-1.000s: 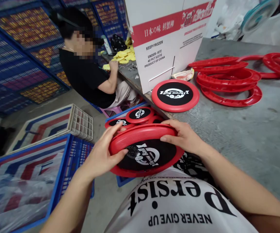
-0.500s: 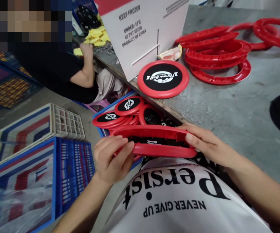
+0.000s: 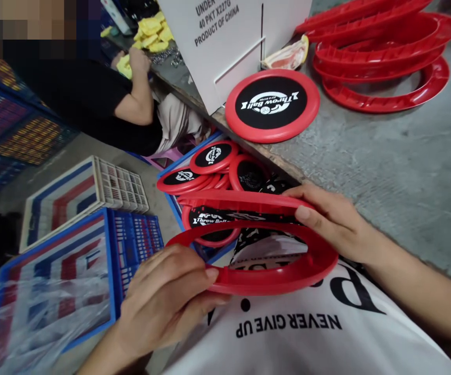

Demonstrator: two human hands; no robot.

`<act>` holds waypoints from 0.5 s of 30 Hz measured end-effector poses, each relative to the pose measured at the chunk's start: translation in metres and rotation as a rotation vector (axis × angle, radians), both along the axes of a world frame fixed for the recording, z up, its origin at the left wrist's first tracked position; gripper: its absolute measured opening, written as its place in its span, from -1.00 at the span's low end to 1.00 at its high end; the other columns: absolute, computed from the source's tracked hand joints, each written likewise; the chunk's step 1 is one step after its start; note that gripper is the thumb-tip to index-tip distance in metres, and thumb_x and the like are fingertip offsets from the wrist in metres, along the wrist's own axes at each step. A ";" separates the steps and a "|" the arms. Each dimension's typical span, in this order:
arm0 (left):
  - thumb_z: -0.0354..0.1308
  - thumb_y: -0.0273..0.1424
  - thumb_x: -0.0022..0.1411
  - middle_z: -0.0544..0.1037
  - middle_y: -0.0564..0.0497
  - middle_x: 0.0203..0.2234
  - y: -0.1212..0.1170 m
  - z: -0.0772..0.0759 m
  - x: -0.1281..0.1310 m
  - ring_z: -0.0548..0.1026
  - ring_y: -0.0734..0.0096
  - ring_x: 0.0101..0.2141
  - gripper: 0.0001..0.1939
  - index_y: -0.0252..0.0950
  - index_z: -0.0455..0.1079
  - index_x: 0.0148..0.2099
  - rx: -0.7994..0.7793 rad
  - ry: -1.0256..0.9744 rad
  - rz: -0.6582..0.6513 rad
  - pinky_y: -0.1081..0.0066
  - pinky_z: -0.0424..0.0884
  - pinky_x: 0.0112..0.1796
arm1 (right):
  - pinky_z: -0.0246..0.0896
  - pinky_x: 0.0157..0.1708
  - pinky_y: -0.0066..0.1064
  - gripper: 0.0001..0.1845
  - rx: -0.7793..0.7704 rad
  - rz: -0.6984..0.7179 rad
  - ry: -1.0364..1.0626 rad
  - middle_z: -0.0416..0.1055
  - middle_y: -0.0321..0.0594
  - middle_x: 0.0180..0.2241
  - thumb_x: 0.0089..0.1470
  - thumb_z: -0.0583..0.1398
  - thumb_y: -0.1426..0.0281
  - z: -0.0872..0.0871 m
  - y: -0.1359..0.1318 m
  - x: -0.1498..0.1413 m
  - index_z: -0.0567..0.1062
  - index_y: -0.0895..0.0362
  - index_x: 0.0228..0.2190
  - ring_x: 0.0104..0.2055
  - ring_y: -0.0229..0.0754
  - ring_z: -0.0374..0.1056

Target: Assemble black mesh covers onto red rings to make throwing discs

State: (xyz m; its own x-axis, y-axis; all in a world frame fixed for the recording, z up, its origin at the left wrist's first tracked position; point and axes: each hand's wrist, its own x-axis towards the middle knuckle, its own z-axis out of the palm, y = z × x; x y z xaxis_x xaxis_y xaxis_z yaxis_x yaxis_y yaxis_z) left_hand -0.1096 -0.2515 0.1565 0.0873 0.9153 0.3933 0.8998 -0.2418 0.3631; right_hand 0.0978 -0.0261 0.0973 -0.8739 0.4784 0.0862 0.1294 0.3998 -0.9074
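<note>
My left hand is closed on the near left side of a red plastic ring, whose open middle shows my shirt. My right hand grips a second red ring by its right end, thumb inside the rim. Black printed mesh shows beneath that rim. The two rings stand apart at the left and nearly meet by my right fingers; whether they touch there is hidden. Just beyond, on the table's edge, lies a red throw disc with a black printed centre.
Red rings are piled on the grey table, beside a white carton. Finished discs fill a blue crate below the edge. More crates stand at left. A co-worker sits beyond, handling yellow pieces.
The disc in my hands has come apart into two rings. My left hand has drawn the near ring down and toward me, while my right hand keeps the far one. The view has shifted too.
</note>
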 end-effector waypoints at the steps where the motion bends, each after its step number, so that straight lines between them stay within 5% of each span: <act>1: 0.19 -0.32 0.37 0.57 0.03 -0.39 0.000 0.001 0.001 0.58 0.39 -0.41 -0.87 -0.17 0.43 -0.05 0.006 0.006 0.009 0.39 0.58 -0.40 | 0.37 -0.31 -0.36 -0.61 0.000 -0.003 0.007 0.57 -0.23 -0.27 0.32 0.07 0.02 0.000 0.000 0.000 0.53 0.00 -0.11 -0.29 -0.13 0.48; 7: 0.26 -0.33 0.32 0.57 0.02 -0.35 0.004 -0.010 0.000 0.57 0.40 -0.41 -0.69 -0.15 0.42 0.10 0.094 -0.035 0.054 0.41 0.56 -0.41 | 0.38 -0.36 -0.37 -0.60 -0.074 -0.044 0.017 0.58 -0.23 -0.29 0.31 0.09 0.02 -0.004 0.002 0.005 0.56 0.01 -0.14 -0.33 -0.14 0.47; 15: 0.29 -0.29 0.29 0.59 0.04 -0.35 0.009 -0.011 0.000 0.58 0.41 -0.39 -0.68 -0.18 0.43 0.07 0.136 -0.021 0.106 0.44 0.53 -0.41 | 0.42 -0.32 -0.35 -0.63 -0.168 -0.037 0.053 0.60 -0.21 -0.28 0.30 0.12 0.05 -0.011 0.008 0.014 0.58 0.03 -0.15 -0.31 -0.12 0.50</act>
